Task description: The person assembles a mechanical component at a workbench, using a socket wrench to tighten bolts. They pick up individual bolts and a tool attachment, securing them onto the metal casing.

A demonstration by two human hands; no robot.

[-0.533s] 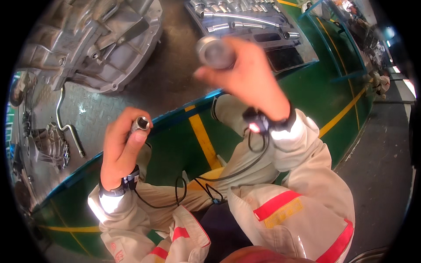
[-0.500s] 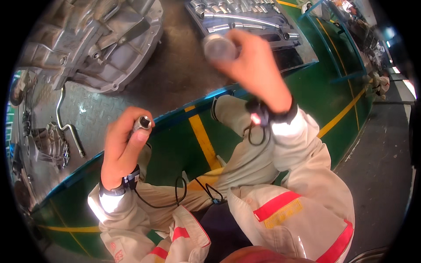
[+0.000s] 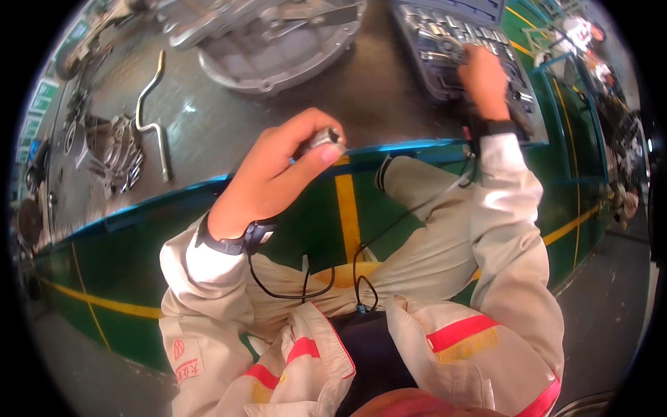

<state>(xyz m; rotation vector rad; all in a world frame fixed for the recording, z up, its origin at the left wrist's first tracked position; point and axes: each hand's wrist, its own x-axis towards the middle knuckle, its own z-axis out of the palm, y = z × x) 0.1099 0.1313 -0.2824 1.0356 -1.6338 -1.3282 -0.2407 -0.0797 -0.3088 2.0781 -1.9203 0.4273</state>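
Note:
My left hand [image 3: 267, 170] is closed around a metal socket [image 3: 325, 137], held above the table's near edge with its open end up. To the right, my right hand [image 3: 484, 82] reaches over the socket set case [image 3: 438, 87], its fingers curled down into it. What those fingers grip, if anything, is hidden behind the hand. Silver sockets [image 3: 445, 24] stand in rows in the case, and more bright metal pieces lie around my fingertips.
A large cast metal housing [image 3: 278, 62] lies at the back of the metal-topped table [image 3: 229, 132]. Left of it are a bent metal rod [image 3: 147, 104] and a smaller casting [image 3: 111, 153]. The blue table edge [image 3: 167, 198] runs before me. A person [image 3: 577, 31] is at the far right.
My right hand has moved right and away, carrying a large round metal socket from over the table to the case. My left hand, still holding its socket, has shifted right and up in view.

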